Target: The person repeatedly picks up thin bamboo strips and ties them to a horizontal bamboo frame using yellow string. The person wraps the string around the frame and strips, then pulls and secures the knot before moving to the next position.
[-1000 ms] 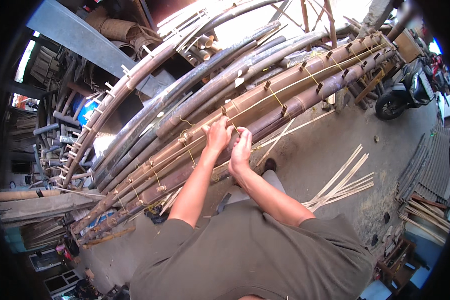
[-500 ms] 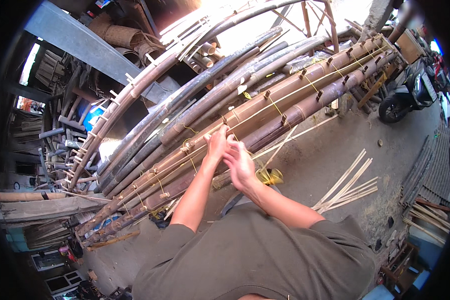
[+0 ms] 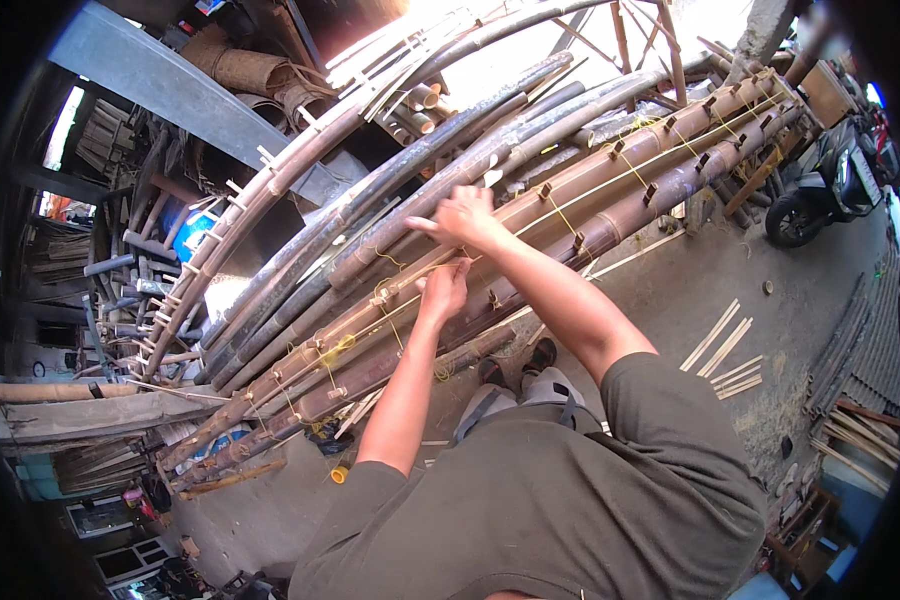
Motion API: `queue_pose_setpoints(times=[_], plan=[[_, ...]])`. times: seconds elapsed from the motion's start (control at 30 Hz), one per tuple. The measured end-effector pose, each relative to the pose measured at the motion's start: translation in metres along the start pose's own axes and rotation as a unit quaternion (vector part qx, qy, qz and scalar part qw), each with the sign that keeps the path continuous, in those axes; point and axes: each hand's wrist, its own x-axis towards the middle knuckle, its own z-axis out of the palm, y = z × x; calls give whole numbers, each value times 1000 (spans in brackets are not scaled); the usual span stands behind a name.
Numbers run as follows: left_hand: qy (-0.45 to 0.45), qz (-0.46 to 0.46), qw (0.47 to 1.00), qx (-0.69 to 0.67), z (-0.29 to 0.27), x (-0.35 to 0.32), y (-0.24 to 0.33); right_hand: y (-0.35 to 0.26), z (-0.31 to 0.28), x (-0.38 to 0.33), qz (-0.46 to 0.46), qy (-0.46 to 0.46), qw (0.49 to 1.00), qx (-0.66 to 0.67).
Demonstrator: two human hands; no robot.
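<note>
Two long brown bamboo poles lie side by side: the far pole and the near pole. Short dark pegs stand along both, and yellow twine crosses between them in places. A thin pale strip runs lengthwise along them. Low at the far pole's near side, my left hand has its fingers pinched together; what they hold is too small to make out. Just above and beyond it, my right hand is over the far pole, fingers curled and thumb stretched left, its grip hidden.
More bamboo poles lie stacked behind, beside a curved pole with pale pegs. Loose strips rest on the floor to the right, near a parked motorbike. A yellow roll lies at the lower left.
My right hand has risen away from my left, going from open to curled over the far pole. The left stays near the same spot. A yellow bundle between my forearms is gone from there.
</note>
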Motion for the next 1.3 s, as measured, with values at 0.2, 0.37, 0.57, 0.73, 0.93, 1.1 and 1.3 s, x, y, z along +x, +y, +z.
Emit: queue_pose_setpoints(times=[0.2, 0.37, 0.57, 0.73, 0.93, 1.1, 1.3], plan=[[-3, -37, 999, 35, 0, 0, 0, 22, -12, -53, -131, -36, 779, 612], [91, 28, 991, 91, 8, -7, 12, 53, 139, -166, -278, 56, 916, 285], [121, 74, 956, -256, -45, 71, 66, 46, 125, -168, -143, 49, 931, 332], [144, 121, 982, -5, 8, 132, -55, 21, 137, -175, -189, 95, 952, 222], [-23, 52, 998, 18, -95, 69, -48, -71, 157, -207, -138, 23, 947, 290], [5, 46, 992, 117, -151, -45, -123, -146, 205, -206, 133, -127, 482, 857], [-58, 15, 991, 116, -112, -98, -119, -220, 140, -142, 47, 290, 392, 872]])
